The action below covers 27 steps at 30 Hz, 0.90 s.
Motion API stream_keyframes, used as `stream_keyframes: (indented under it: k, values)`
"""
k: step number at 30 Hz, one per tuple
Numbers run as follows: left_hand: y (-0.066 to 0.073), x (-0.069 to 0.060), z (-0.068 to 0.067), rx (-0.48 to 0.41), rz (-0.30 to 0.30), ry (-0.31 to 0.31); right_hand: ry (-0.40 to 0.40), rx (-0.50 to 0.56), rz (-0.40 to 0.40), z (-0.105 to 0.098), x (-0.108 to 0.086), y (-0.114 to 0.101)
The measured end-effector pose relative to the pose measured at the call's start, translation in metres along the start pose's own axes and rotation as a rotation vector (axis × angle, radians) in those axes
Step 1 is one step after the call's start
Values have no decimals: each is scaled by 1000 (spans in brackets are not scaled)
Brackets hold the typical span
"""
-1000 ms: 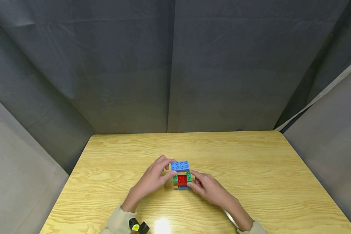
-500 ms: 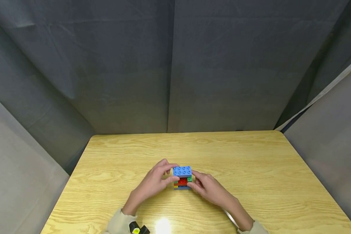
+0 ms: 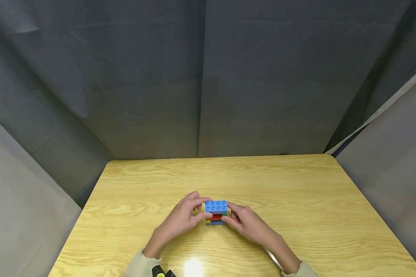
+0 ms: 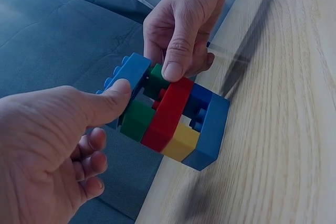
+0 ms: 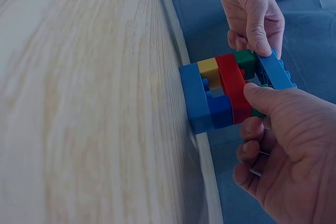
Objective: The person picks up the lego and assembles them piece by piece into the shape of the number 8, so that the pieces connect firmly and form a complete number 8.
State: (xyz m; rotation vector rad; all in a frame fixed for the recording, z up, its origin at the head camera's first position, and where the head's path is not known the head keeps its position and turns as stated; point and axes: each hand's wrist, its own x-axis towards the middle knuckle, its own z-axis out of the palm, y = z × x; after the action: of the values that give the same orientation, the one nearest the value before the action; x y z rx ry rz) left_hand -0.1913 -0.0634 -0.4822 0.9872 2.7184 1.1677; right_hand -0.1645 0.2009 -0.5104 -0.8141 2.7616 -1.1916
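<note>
At the middle of the table, my left hand (image 3: pixel 184 216) pinches a blue eight-stud toy building brick (image 3: pixel 215 207) between thumb and fingers. This brick lies over two small green bricks (image 4: pixel 137 119), slightly tilted in the wrist views; whether it is fully seated I cannot tell. Below the greens come a red brick (image 4: pixel 169 113), then a yellow brick (image 4: pixel 181 141) beside a small dark blue brick (image 5: pixel 220 112), then a longer blue brick (image 5: pixel 195 99) at the bottom. From the right side, my right hand (image 3: pixel 247 223) grips the stack, its thumb on the red and green bricks.
The stack stands on a wood-grain table (image 3: pixel 142 177). Dark grey cloth (image 3: pixel 152 84) hangs behind the table, and lighter cloth panels (image 3: pixel 395 165) stand at its sides. A black device (image 3: pixel 162 272) shows by the left cuff.
My left hand has brought the blue brick down and slightly to the right, from above the stack onto the green bricks. The right hand has kept its place on the stack.
</note>
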Motion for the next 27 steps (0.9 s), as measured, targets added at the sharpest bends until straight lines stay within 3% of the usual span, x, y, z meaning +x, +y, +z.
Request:
stream_keyframes:
  k: [8, 16, 27]
  values:
    - [0, 0, 3, -25, 3, -2, 23, 59, 26, 0, -2, -2]
    - [0, 2, 8, -15, 30, 8, 172, 124, -59, -1, -2, -7]
    - [2, 0, 4, -23, 14, 22, 154, 83, -57, -1, -2, -8]
